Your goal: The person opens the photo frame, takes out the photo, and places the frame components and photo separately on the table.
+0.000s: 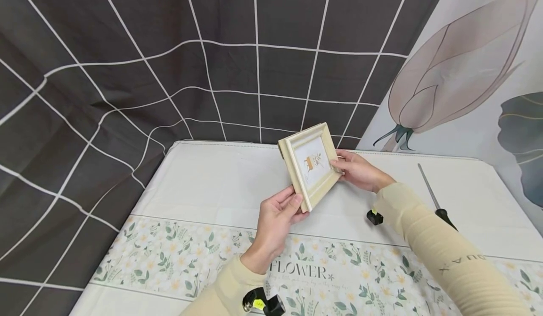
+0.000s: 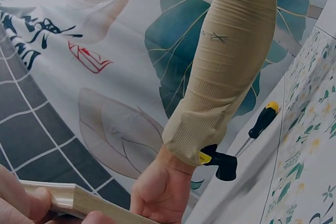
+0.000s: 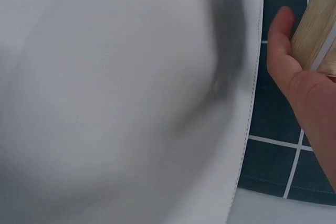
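A cream picture frame [image 1: 311, 165] is held tilted above the table, its front facing up toward the head camera. Inside its border shows a white picture with a small orange-brown motif and a sprig. My left hand [image 1: 275, 217] grips the lower left corner, thumb on the front. On the right side, my right hand [image 1: 360, 170] holds the edge with the thumb on the front. In the left wrist view the frame's edge [image 2: 79, 200] crosses the bottom. The right wrist view shows my right hand [image 3: 310, 87] against the frame's wooden edge [image 3: 315, 24]; its other fingers are hidden.
A screwdriver [image 1: 434, 195] with a black and yellow handle lies on the table at the right, beside my right forearm. The table's white cloth [image 1: 203, 179] has a floral band. Dark grid-patterned fabric [image 1: 229, 70] hangs behind, and a flower-printed curtain [image 1: 458, 70] hangs to the right.
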{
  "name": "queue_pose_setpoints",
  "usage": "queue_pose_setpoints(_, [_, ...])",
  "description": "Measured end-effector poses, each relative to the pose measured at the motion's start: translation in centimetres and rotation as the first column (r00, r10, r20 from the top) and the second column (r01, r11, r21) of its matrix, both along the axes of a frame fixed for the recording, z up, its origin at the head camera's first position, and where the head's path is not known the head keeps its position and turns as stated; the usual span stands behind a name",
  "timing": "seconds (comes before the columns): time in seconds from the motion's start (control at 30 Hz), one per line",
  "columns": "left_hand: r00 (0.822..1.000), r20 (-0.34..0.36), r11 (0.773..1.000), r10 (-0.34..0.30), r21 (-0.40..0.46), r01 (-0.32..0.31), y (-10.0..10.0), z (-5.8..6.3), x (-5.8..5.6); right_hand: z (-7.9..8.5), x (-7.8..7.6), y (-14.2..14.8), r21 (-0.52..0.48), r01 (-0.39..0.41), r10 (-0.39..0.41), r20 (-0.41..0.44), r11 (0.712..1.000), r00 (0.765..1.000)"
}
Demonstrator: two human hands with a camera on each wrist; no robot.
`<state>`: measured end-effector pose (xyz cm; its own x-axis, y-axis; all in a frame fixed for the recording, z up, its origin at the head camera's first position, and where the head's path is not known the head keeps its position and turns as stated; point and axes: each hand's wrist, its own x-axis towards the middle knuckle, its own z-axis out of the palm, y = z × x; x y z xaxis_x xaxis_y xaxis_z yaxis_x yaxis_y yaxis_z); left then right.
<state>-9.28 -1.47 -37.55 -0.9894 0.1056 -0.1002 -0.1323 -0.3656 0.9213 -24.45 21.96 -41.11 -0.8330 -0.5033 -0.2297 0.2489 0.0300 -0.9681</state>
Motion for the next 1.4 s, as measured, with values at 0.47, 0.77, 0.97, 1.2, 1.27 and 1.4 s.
queue_pose_setpoints(0.47, [0.994,-0.030,0.993,-0.104,-0.058,0.102,-0.4,-0.3,-0.1,0.0,0.2,1.2,-0.016,-0.018,0.016,-0.072,1.000,0.997])
queue_pose_setpoints(0.77, [0.983,-0.010,0.981,-0.182,-0.075,0.181,-1.1,-0.6,-0.2,0.1,-0.1,1.9,-0.021,-0.082,0.079,-0.102,0.996,0.992])
queue_pose_setpoints(0.97, [0.983,-0.009,0.982,-0.182,-0.062,0.181,-2.0,-0.6,-0.5,0.8,-0.1,2.1,0.032,-0.089,0.091,-0.063,0.995,0.994])
queue_pose_setpoints(1.2, [0.969,0.006,0.958,-0.246,-0.151,0.244,-3.5,-0.9,-1.4,1.2,-0.2,2.7,0.046,-0.125,0.127,-0.036,0.991,0.991])
queue_pose_setpoints(1.27, [0.962,0.013,0.938,-0.272,-0.219,0.269,-4.1,-1.2,-1.8,1.3,-0.1,2.8,0.066,-0.137,0.140,-0.042,0.988,0.989])
queue_pose_setpoints(1.4, [0.971,0.043,0.903,-0.236,-0.360,0.235,-5.4,-1.8,-3.3,1.5,-0.1,2.8,0.121,-0.180,0.188,-0.064,0.976,0.980])
